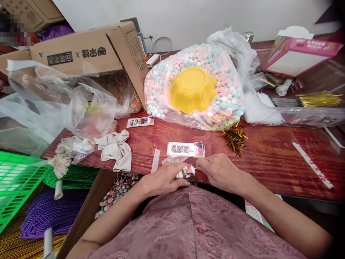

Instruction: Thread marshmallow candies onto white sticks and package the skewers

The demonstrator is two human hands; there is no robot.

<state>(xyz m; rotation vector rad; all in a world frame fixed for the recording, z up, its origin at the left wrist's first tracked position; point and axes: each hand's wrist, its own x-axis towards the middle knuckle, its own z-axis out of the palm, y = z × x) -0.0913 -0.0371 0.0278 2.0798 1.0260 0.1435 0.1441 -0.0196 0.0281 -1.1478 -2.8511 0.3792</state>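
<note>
At the table's front edge, my left hand (163, 178) is closed around a small white packet with a colourful printed label (189, 169). My right hand (221, 172) is beside the packet's right end, thumb and fingertips pinched together; what is between them is too small to make out. Just beyond the hands lies a stack of printed label strips (185, 149), with a clear printed wrapper (175, 159) partly under it. A bunch of gold twist ties (235, 139) rests on the table farther right.
A yellow bowl (192, 90) lies upside down on a large bag of pastel candies (156, 84). Left are an open cardboard box (81, 50), plastic bags (91, 108), grey gloves (118, 147) and a green basket (18, 180). A pink carton (304, 54) stands back right.
</note>
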